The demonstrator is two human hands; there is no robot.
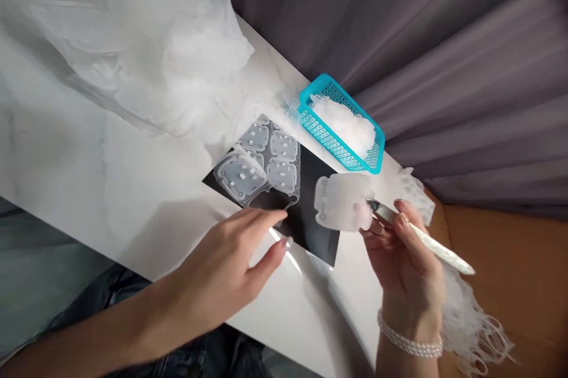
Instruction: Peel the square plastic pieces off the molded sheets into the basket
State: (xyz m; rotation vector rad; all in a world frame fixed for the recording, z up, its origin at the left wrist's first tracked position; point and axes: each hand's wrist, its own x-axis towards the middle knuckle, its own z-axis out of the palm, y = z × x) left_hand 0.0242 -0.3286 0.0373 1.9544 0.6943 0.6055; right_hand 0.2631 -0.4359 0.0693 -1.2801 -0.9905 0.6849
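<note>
My right hand, wearing a pearl bracelet, grips a slim craft knife with a pale handle. The same hand also holds a frosted, translucent moulded piece by its right edge, close to the metal tip. My left hand has thumb and forefinger apart over the near edge of a clear moulded sheet. Whether its forefinger touches the sheet's thin rim I cannot tell. Several rounded panels with small white studs make up that sheet, and a gap shows at its near corner. Beneath it lies a black mat.
A turquoise basket of white translucent bits stands behind the mat. A large, filmy white plastic bag covers the table's far left. Stringy trimmings hang at right, near more clear pieces. A grey curtain borders the table.
</note>
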